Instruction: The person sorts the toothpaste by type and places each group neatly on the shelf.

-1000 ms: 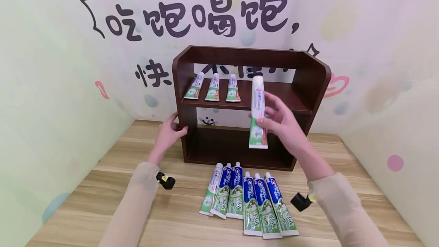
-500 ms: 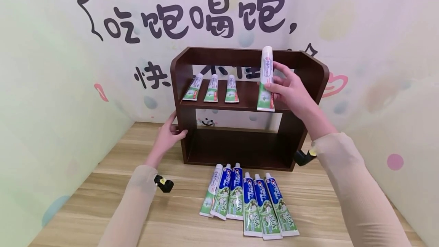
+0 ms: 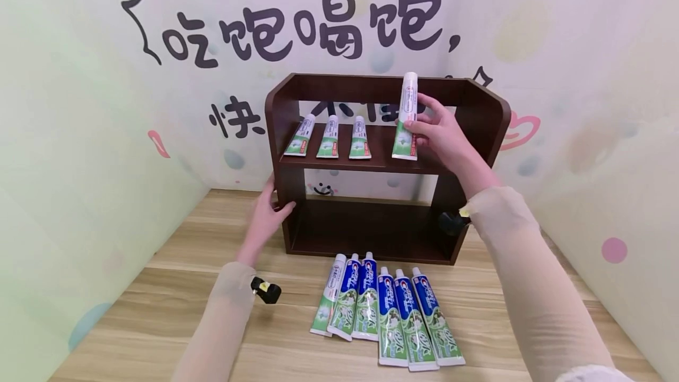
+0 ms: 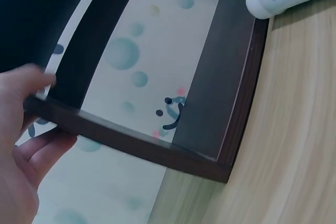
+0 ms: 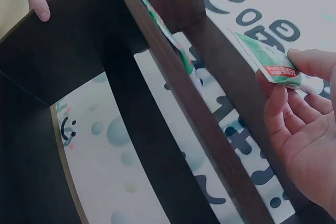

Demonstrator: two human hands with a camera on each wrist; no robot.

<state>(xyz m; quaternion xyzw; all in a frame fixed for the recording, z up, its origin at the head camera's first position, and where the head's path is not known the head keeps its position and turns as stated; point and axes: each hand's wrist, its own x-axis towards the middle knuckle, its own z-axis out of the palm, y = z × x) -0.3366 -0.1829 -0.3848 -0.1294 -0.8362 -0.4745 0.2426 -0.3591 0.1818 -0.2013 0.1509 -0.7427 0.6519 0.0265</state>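
A brown shelf (image 3: 371, 223) and six toothpaste tubes (image 3: 391, 317) sat on a table (image 3: 207, 229). Three tubes (image 3: 329, 140) lined the upper tier (image 3: 379, 147).

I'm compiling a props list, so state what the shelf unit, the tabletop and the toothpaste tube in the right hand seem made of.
Shelf unit: probably wood or fibreboard, dark brown, satin; flat panels with rounded corners.
Tabletop: wood or wood-print laminate, seemingly satin; pale streaked grain.
Toothpaste tube in the right hand: likely flexible plastic or laminate, slightly glossy; flat sealed end.
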